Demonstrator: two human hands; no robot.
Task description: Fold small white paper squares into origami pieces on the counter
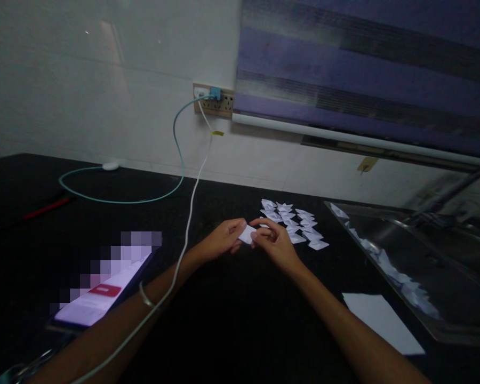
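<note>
Between my two hands, above the dark countertop, is a small piece of folded white paper [246, 235]. My left hand [227, 237] pinches its left side with the thumb on top. The fingers of my right hand [275, 240] close on its right side, the index finger arched above. Just beyond and to the right of my right hand stand several small folded paper boats [292, 221] in rows. A stack of flat white paper sheets [380, 317] lies by my right forearm.
A steel sink [436, 261] is at the right, with more folded papers [400, 280] along its near rim. A lit phone [100, 293] lies left of my left arm. A white cable [190, 218] runs from the wall socket [224, 105] across my left forearm; a teal cable [175, 133] loops behind.
</note>
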